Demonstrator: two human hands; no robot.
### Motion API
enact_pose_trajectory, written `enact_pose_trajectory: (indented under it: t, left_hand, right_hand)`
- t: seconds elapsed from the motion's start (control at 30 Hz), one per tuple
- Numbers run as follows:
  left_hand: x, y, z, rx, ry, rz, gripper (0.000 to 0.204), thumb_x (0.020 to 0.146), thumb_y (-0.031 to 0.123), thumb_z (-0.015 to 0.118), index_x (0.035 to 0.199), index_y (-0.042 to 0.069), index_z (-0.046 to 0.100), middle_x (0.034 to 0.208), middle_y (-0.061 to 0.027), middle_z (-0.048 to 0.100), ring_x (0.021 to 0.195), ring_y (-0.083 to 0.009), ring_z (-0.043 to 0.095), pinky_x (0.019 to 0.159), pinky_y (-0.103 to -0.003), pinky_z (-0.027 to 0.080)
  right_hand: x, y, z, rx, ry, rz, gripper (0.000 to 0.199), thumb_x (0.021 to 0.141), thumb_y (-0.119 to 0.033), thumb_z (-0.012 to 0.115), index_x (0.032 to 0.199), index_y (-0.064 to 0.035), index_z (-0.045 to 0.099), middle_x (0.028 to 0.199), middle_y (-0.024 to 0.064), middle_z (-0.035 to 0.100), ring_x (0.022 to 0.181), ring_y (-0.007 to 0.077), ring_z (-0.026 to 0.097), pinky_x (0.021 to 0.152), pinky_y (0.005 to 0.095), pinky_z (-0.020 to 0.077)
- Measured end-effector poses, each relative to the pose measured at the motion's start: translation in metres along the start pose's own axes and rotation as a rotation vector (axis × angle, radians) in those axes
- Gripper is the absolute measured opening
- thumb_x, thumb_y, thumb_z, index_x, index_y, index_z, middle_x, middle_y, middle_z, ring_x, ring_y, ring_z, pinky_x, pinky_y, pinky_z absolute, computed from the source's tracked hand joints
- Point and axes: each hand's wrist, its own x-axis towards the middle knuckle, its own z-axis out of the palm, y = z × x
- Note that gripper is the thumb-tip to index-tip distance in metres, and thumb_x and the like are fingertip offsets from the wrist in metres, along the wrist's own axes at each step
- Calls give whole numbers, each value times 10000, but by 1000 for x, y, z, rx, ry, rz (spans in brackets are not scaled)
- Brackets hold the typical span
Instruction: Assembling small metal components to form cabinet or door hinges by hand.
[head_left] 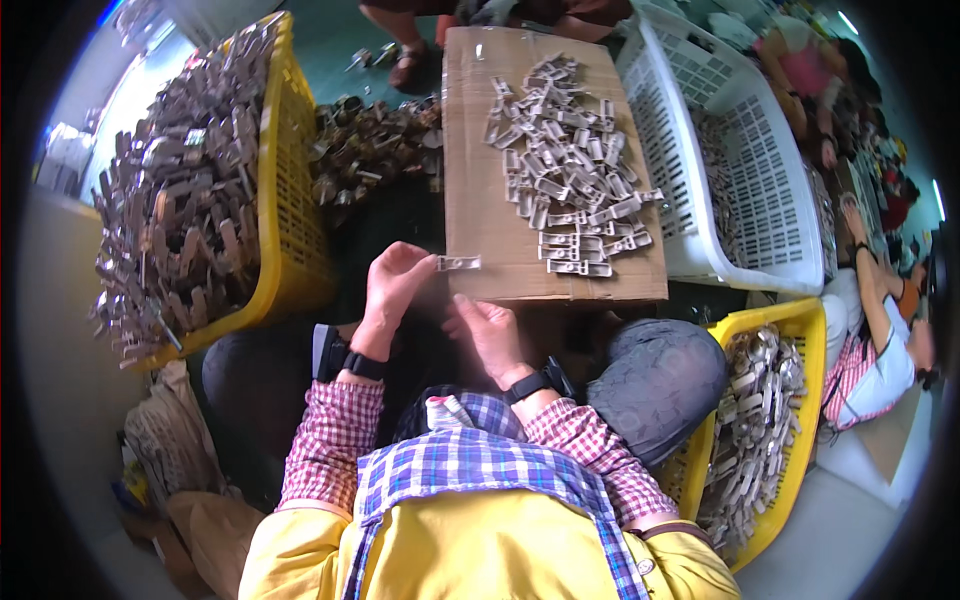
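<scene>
Between the thumb and forefinger of my left hand (393,285) is one end of a small pale grey bracket (462,263) with holes in it. The bracket points right, over the near left corner of a cardboard-topped box (475,150). Just below that corner, my right hand (490,335) has its fingers curled and drawn together, slightly blurred. What they hold, if anything, is too small to make out. A pile of similar pale brackets (570,150) spreads over the cardboard, with several lined up near its front edge.
At left stands a yellow crate (272,190) heaped with metal pieces. More metal parts (370,145) lie behind it. A white crate (690,190) stands right of the box, and another yellow crate (812,370) of parts sits by my right knee. Other people (865,350) sit at the right.
</scene>
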Motion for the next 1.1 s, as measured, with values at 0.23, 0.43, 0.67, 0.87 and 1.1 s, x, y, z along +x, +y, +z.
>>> enact_pose_trajectory:
  t: [0.23, 0.43, 0.67, 0.87, 1.1]
  left_hand:
    - [6, 48, 56, 697, -15, 677, 150, 766, 93, 699, 909, 73, 662, 858, -71, 642, 842, -227, 613, 772, -341, 485]
    - [13, 52, 148, 869, -526, 1027, 147, 771, 162, 651, 912, 125, 671, 1004, -53, 618, 1018, -263, 558, 930, -406, 418]
    - [-3, 53, 152, 955, -549, 904, 277, 755, 189, 660, 1030, 168, 650, 1077, -67, 538, 1037, -286, 525, 891, -411, 454]
    - [-42, 64, 147, 1166, -436, 635, 282, 780, 254, 651, 1046, 165, 622, 1046, -144, 554, 958, -350, 549, 756, -462, 510]
    - [-37, 67, 164, 1148, -415, 407, 372, 820, 312, 637, 1079, 56, 563, 969, -198, 565, 863, -379, 610, 738, -464, 510]
  right_hand:
    - [1, -5, -2, 46, -29, 43, 337, 934, -283, 577, 844, 26, 679, 685, 73, 667, 605, 101, 618, 574, 222, 494]
    - [-2, -4, -18, -299, -35, -434, 248, 915, -53, 521, 1156, -10, 563, 1157, 123, 606, 1046, 208, 576, 917, 341, 455]
    - [63, 109, -17, 331, -95, -355, 371, 960, -244, 470, 1287, -69, 486, 1164, 109, 617, 1168, 207, 526, 971, 335, 416]
    - [48, 79, -19, -5, -103, -350, 343, 953, -226, 483, 1251, -60, 514, 1138, 113, 628, 1137, 210, 546, 951, 342, 432]
    - [46, 75, -14, -162, -134, -371, 312, 944, -205, 498, 1210, -50, 546, 1108, 117, 641, 1101, 213, 569, 928, 350, 450]
